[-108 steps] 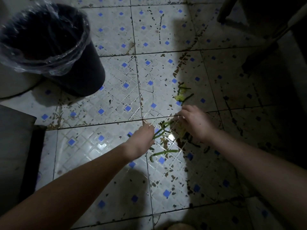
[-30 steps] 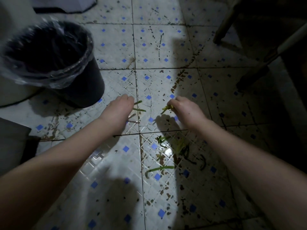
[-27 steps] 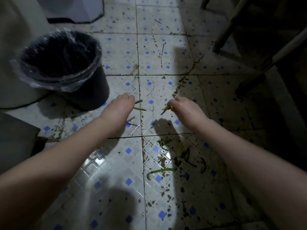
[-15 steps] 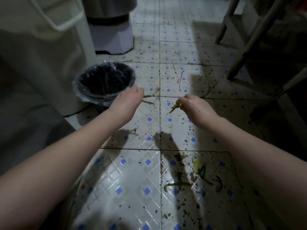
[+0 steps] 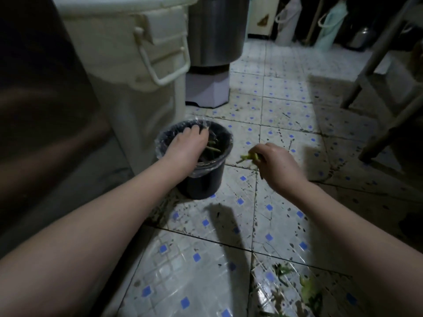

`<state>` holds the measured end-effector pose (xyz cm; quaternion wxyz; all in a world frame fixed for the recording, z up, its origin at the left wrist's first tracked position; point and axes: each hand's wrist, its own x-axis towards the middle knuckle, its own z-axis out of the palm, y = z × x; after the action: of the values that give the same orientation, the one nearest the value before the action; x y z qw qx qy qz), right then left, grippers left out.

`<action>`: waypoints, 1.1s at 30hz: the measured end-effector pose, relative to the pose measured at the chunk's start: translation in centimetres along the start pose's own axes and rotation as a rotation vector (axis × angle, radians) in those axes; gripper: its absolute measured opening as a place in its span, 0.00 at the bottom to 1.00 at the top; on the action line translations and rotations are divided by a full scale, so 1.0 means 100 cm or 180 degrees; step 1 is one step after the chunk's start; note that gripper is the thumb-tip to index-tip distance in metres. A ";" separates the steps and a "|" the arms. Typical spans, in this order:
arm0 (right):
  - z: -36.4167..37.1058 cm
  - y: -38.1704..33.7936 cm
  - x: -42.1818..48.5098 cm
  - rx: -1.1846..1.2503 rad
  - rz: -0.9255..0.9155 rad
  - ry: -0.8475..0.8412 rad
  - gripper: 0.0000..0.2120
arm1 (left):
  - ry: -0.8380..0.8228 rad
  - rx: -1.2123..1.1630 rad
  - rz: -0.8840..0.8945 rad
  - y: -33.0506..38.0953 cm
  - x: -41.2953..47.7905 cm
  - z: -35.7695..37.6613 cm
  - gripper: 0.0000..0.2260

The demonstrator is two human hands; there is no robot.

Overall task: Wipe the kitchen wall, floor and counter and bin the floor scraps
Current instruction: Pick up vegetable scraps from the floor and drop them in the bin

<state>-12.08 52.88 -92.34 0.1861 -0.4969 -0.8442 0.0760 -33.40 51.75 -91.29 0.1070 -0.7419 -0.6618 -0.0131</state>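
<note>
Left hand [image 5: 186,147] hangs over the mouth of the small black plastic-lined round bin [image 5: 201,184], fingers loose and straight above green stalks [image 5: 212,149] inside, while the right hand [image 5: 278,164] pinches a yellow-green clump of scraps [image 5: 248,157] just right of the rim. The bin sits just beside a tall white plastic tub [image 5: 137,65], steel drum [image 5: 215,30] behind; open blue-dotted tiled floor [image 5: 286,92] runs right to slanted wooden legs [image 5: 372,62], more green scraps [image 5: 283,271] lying on the near tiles.

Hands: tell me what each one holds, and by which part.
The right hand pinches green scraps by one end. The left hand hangs over the bin; stems show beside it, but a grip cannot be told.
</note>
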 end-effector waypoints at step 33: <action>0.088 -0.057 0.083 -0.0109 0.0061 -0.0257 0.21 | -0.0174 -0.0322 -0.0442 -0.037 -0.029 0.041 0.20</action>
<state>-23.70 57.74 -96.66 0.1427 -0.5045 -0.8474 0.0833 -37.85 50.02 -95.23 0.0502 -0.6988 -0.7128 -0.0336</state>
